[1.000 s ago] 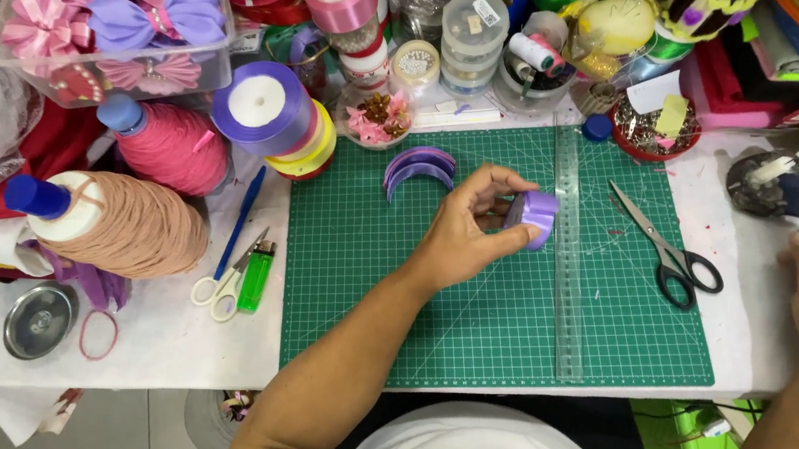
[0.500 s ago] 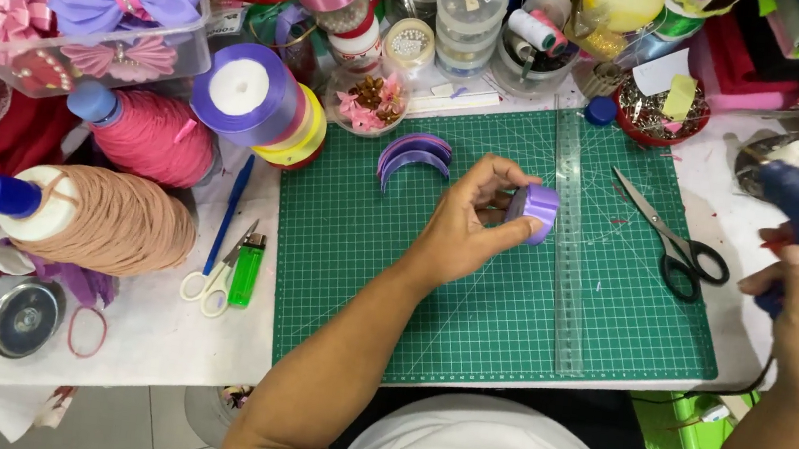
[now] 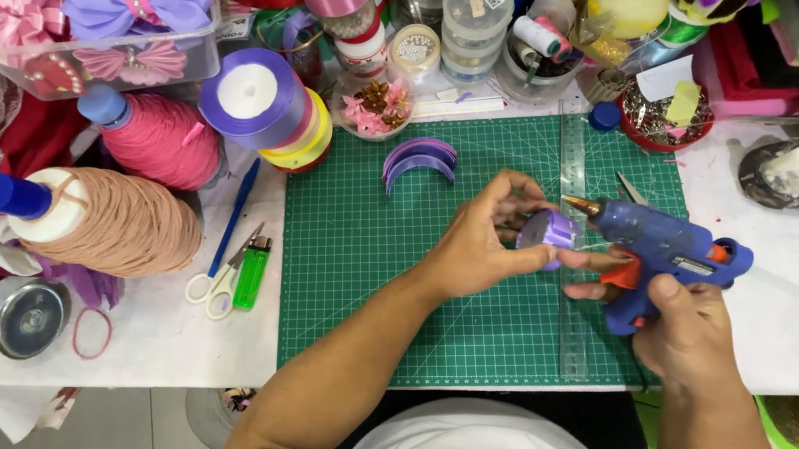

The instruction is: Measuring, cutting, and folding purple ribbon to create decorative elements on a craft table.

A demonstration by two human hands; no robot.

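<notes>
- The left hand (image 3: 477, 248) sits mid-frame over the green mat (image 3: 363, 281), fingers and thumb closed around a folded purple ribbon loop (image 3: 549, 230).
- The right hand (image 3: 683, 332), right of centre, is wrapped tight around the grip of a blue glue gun (image 3: 663, 247), one finger on the orange trigger.
- The gun's brass nozzle points left and sits at the top of the ribbon loop; whether it touches cannot be told.
- A clear ruler (image 3: 570, 264) runs top to bottom under the hands.
- Two curved purple ribbon pieces (image 3: 419, 160) lie on the mat, up and left of the loop.
- Left of the mat: small scissors (image 3: 217, 284), a green lighter (image 3: 254, 273), a blue pen (image 3: 235, 216).
- Upper left: a purple ribbon spool (image 3: 255, 98), a pink thread cone (image 3: 154, 138) and a tan thread cone (image 3: 114, 222).
</notes>
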